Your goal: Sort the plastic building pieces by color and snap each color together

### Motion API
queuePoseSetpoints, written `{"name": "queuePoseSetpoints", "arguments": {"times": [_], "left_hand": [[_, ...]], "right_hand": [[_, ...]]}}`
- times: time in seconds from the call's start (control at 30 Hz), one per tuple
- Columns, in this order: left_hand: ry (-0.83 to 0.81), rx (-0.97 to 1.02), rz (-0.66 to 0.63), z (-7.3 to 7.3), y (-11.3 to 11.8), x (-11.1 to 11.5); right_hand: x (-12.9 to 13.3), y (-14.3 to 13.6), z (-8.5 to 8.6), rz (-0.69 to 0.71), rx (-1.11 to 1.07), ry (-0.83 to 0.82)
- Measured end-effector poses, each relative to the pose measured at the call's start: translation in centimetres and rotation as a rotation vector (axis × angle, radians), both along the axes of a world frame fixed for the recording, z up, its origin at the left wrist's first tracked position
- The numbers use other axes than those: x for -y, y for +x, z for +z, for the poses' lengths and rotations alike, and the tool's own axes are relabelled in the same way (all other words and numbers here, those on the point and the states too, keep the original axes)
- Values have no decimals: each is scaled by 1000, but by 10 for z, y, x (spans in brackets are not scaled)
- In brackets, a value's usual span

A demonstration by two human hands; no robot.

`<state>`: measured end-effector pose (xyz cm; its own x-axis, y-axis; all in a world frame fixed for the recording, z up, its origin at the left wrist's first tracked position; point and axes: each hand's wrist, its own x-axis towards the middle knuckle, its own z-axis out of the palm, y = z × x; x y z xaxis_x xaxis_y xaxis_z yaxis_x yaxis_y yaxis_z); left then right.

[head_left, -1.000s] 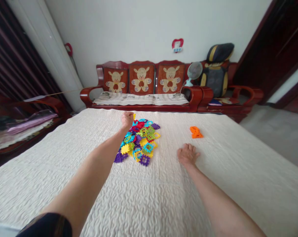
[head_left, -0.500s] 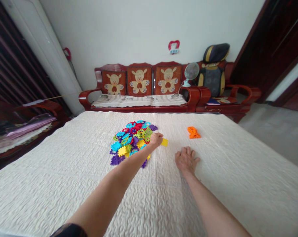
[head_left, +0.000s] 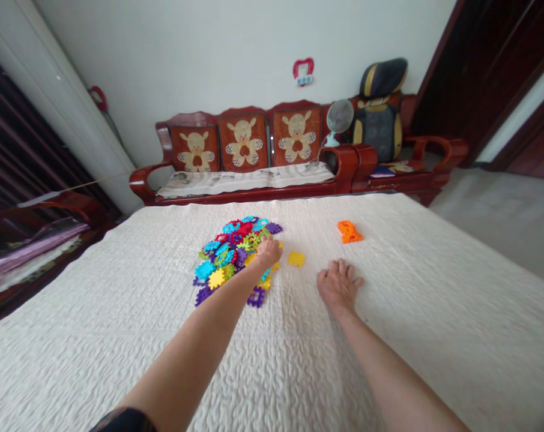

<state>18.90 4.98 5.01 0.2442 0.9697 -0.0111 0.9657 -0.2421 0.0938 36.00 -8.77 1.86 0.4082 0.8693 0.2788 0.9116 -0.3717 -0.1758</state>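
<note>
Colourful notched plastic pieces (head_left: 227,255) lie in a heap left of centre on the white quilted cover (head_left: 276,360). My left hand (head_left: 268,251) is over the heap's right side, fingers bent together; a yellow piece shows at the fingertips, but the exact grip is too small to make out. Just right of that hand, a single yellow piece (head_left: 296,258) lies flat. My right hand (head_left: 339,284) rests palm down on the cover with fingers spread, holding nothing. Beyond it sit several orange pieces (head_left: 350,232) close together.
Past the far edge of the cover stands a red wooden sofa (head_left: 236,193) with bear cushions (head_left: 245,144). A small fan (head_left: 340,117) and a chair with a massage cushion (head_left: 378,131) are at the back right. Another wooden seat is at the far left.
My left hand has moved left from beside the single yellow piece onto the heap. That yellow piece is now uncovered beside it. The view has shifted slightly; my right hand stays on the cover.
</note>
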Motion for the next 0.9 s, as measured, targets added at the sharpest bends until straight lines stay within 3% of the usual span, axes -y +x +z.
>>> {"name": "queuePoseSetpoints", "arguments": {"times": [0.17, 0.3, 0.43, 0.57, 0.67, 0.77, 0.9], "left_hand": [[39, 0, 41, 0, 6, 9], [83, 24, 5, 4, 15, 25], [178, 131, -95, 10, 13, 27], [225, 101, 72, 19, -15, 7], [171, 64, 164, 23, -42, -9], [102, 56, 145, 25, -62, -15], [155, 90, 130, 28, -85, -18]], "right_hand": [[-5, -1, 3, 83, -21, -54], [-19, -5, 1, -12, -119, -127], [-26, -12, -5, -66, -145, -80], [-23, -16, -7, -63, -111, -20], [-21, -17, -7, -59, -105, -24], [-21, -17, -6, -60, -105, -39], [-22, -17, -5, -72, -109, -57]]}}
